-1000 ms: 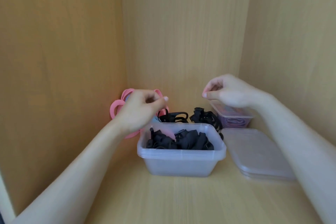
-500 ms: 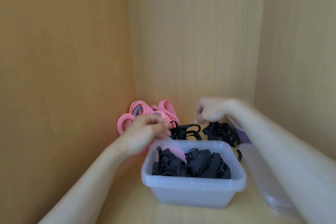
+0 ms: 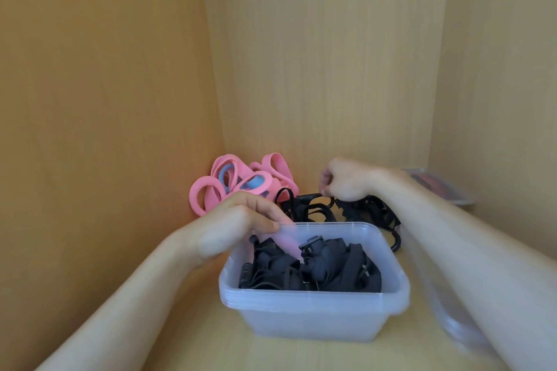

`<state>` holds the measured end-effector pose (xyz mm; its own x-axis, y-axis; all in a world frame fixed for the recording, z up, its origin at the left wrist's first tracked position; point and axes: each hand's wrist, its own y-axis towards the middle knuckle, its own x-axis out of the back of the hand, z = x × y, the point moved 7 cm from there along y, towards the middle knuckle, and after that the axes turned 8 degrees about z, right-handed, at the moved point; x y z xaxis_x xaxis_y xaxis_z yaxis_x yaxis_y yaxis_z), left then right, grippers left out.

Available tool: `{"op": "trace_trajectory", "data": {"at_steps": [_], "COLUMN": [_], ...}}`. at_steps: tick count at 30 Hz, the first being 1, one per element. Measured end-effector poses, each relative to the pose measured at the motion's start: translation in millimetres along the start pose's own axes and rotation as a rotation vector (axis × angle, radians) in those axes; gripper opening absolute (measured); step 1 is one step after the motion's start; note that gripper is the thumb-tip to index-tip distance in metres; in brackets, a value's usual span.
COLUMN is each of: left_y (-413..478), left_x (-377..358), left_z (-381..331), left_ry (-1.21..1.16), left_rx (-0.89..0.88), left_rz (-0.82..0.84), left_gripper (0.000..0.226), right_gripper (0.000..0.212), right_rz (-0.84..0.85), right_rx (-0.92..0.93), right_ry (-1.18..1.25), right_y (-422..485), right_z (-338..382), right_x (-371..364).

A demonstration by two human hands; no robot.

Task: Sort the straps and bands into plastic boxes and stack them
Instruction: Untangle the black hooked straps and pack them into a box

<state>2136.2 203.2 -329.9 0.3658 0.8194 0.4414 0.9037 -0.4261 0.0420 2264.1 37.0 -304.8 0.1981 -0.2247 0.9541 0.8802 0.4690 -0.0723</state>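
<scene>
A clear plastic box (image 3: 313, 319) stands in the middle of the wooden shelf with black straps (image 3: 331, 268) piled inside, and a pink shape shows through its rear left corner. Behind it lies a loose heap of black straps (image 3: 364, 211). Pink bands (image 3: 238, 181), some with blue inside, fill the back left corner. My left hand (image 3: 232, 229) is at the box's rear left corner, thumb and forefinger closed at the rim. My right hand (image 3: 346, 181) hovers over the loose heap and pinches a black strap there.
Clear lids (image 3: 452, 319) lie stacked to the right of the box, partly under my right forearm. A lidded box (image 3: 443, 187) with reddish bands inside sits at the back right. Wooden walls close in on the left, back and right.
Both hands came down. My right hand moved left onto the loose black straps and took hold of one. My left hand left the pink bands for the box rim.
</scene>
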Motion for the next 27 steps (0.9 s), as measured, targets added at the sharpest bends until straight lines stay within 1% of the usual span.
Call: {"op": "trace_trajectory", "data": {"at_steps": [9,13,16,19,21,24,27], "left_y": [3,6,8,9,10,12,13], "left_x": [1,1,0,1,2,1,1], "left_z": [3,5,6,8,9,11,12], "left_ry": [-0.05,-0.033,-0.003,0.033,0.053,0.072,0.078], "left_rx": [-0.039,-0.031,-0.015,0.003,0.009,0.01,0.021], "left_rz": [0.05,0.073,0.092,0.077,0.066,0.084,0.093], "left_gripper": [0.028,0.029,0.031,0.03,0.031,0.034,0.037], "right_gripper": [0.012,0.012,0.013,0.016,0.014,0.011,0.016], "right_rz": [-0.037,-0.007,0.037,0.032,0.005,-0.067,-0.023], "right_rx": [0.002,-0.021,-0.048,-0.073,-0.08,-0.095,-0.176], "right_ry": [0.028,0.03,-0.009,-0.037,-0.031,-0.008,-0.009], "right_y": [-24,-54,-73,-90,-105,-135,-167], "right_z": [5,4,9,18,20,12,-5], "right_x": [26,51,56,60,64,60,32]}}
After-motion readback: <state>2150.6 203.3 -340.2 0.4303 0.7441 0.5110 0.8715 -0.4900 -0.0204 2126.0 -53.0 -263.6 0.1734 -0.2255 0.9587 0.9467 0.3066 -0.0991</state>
